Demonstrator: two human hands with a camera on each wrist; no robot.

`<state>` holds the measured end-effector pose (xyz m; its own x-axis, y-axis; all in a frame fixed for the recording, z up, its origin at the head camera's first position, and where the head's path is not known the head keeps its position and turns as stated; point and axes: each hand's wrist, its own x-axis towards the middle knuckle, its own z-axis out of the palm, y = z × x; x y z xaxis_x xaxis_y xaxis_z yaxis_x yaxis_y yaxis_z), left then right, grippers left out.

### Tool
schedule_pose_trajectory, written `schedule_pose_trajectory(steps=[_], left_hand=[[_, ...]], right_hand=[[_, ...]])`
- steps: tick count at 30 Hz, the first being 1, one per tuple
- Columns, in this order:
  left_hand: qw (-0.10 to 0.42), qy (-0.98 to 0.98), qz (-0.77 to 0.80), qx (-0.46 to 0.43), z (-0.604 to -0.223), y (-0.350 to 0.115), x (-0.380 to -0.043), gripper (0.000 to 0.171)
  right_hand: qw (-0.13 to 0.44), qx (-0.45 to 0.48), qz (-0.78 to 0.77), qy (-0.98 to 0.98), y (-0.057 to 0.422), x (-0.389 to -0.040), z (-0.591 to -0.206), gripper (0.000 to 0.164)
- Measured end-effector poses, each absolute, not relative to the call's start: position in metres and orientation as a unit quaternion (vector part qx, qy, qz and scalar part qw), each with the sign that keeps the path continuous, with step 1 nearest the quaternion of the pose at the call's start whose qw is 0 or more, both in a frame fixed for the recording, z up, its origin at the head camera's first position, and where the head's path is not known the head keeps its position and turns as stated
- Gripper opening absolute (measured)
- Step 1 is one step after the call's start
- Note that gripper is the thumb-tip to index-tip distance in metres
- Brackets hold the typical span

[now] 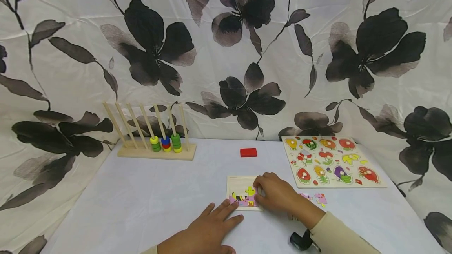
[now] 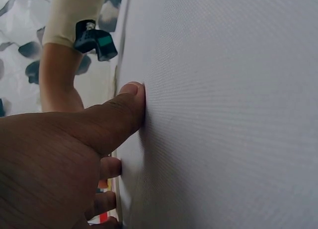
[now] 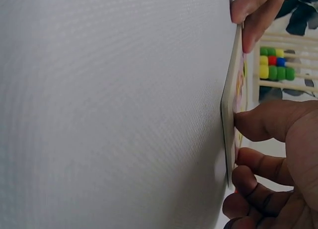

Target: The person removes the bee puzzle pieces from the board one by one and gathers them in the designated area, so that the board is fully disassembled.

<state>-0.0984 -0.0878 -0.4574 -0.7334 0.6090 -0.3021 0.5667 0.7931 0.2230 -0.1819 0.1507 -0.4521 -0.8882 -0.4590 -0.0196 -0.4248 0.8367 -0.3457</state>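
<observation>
A small wooden jigsaw tray (image 1: 234,183) lies on the table in the head view, its lower part filled with pink and yellow pieces that show a bee. My left hand (image 1: 212,224) is spread flat, fingertips at the tray's lower left edge; its thumb (image 2: 130,102) rests on the cloth in the left wrist view. At the tray's right side, my right hand (image 1: 277,195) pinches a puzzle piece between thumb and index finger, low against the board. Fingers hide most of that piece. In the right wrist view, the thumb (image 3: 258,120) meets the tray's surface.
Loose pink puzzle pieces (image 1: 320,198) lie right of the right forearm. Behind them is a fruit peg board (image 1: 294,167). A red block (image 1: 248,152) sits beyond the tray. A wooden peg stand (image 1: 141,153) with coloured rings is at the back left, before a floral cloth.
</observation>
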Motion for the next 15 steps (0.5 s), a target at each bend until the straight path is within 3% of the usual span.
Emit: schedule_pose_trajectory(steps=[15], left_hand=[[0.177, 0.929, 0.062, 0.318, -0.4590, -0.0887, -0.0978, 0.081]], right_hand=[[0.076, -0.205, -0.204, 0.954, 0.1464, -0.1839, -0.4500, 0.030]])
